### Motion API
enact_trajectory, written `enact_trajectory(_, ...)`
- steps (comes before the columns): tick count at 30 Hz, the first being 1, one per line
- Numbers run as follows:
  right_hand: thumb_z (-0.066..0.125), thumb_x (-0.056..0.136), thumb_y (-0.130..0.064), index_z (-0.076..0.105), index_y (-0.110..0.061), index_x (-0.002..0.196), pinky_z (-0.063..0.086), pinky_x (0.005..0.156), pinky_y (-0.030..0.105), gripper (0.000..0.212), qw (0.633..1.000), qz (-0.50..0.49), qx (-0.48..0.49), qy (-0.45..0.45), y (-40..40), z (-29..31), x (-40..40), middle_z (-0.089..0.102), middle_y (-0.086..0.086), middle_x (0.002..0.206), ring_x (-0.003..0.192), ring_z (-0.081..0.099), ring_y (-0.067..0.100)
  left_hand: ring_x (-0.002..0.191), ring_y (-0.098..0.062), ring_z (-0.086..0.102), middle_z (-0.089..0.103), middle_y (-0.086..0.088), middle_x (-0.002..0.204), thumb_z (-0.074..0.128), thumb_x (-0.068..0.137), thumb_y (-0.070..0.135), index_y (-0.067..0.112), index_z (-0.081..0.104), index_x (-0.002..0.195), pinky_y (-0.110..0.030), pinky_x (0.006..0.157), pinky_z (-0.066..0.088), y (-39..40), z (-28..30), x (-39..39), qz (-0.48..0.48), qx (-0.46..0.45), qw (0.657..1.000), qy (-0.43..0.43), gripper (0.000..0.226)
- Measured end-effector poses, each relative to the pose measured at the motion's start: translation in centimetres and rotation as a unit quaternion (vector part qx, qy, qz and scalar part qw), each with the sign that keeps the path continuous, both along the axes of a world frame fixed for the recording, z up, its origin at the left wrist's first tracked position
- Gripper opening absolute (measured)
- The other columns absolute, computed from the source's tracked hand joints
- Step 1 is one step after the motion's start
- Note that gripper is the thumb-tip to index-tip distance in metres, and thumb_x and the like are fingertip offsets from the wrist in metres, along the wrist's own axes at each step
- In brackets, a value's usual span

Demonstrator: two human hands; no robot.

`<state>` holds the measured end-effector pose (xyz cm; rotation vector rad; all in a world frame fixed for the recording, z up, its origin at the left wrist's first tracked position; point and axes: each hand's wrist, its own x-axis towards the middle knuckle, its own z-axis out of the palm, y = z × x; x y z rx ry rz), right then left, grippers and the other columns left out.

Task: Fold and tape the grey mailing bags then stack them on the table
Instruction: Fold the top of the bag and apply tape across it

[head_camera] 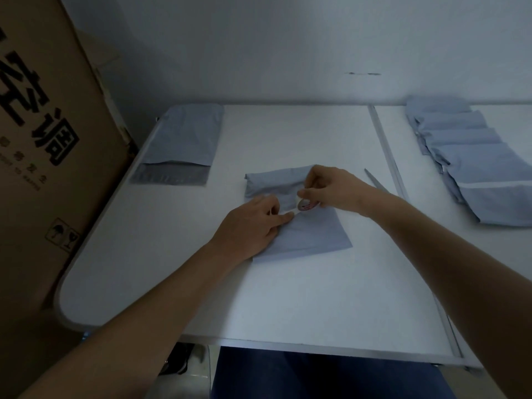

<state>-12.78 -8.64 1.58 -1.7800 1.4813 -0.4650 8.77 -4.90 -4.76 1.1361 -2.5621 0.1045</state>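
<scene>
Under both hands, smooth grey bag.

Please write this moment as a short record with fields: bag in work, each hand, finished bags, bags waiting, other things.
bag in work: folded grey bag, middle of the white table
left hand: presses the tape end onto the bag
right hand: holds the tape roll
finished bags: overlapping row, right side
bags waiting: flat pile, far left
other: cardboard box at left
</scene>
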Motion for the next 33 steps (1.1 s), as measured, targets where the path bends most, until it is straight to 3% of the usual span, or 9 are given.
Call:
enact_trajectory(4,0.071,0.084,-0.029,0.055,-0.013,0.088,0.053,0.064,0.028,0.023,1.000,0.021,-0.006,0.018,-0.4,0.3,-0.2,0.065,0.008,0.084,0.073,0.060,0.017,0.073,-0.016,0.052,0.056,0.000,0.089,0.041,0.091,0.029,0.028,0.068,0.118,-0.022,0.048,0.036,0.0,-0.1,0.0,0.000,-0.011,1.000,-0.001,0.038)
enact_trajectory(9,0.071,0.083,-0.035,0.044,-0.017,0.091,0.052,0.071,0.039,0.033,0.996,0.033,-0.025,0.083,-0.7,0.5,-0.4,0.058,0.003,0.081,0.073,0.055,0.019,0.074,-0.014,0.052,0.056,0.000,0.090,0.041,0.090,0.029,0.028,0.068,0.118,-0.020,0.052,0.032,0.1,-0.2,0.0,0.007,-0.023,1.000,-0.011,0.039)
enact_trajectory(16,0.069,0.085,-0.034,0.043,-0.015,0.098,0.033,0.055,0.024,0.035,0.989,0.056,-0.052,0.126,-0.5,1.2,-0.5,0.055,-0.002,0.078,0.066,0.049,0.012,0.075,-0.015,0.052,0.056,0.000,0.091,0.042,0.089,0.029,0.027,0.069,0.116,-0.020,0.052,0.033,0.2,-0.3,-0.1,0.012,-0.023,1.000,-0.011,0.038)
enact_trajectory(33,0.071,0.082,-0.031,0.043,-0.014,0.098,0.034,0.055,0.025,0.036,0.984,0.055,-0.062,0.161,-0.5,1.2,-1.5,0.055,-0.003,0.077,0.067,0.049,0.011,0.076,-0.016,0.053,0.056,-0.001,0.093,0.040,0.088,0.028,0.024,0.067,0.119,-0.023,0.053,0.040,0.4,-0.1,-0.3,0.012,-0.012,1.000,-0.013,0.041)
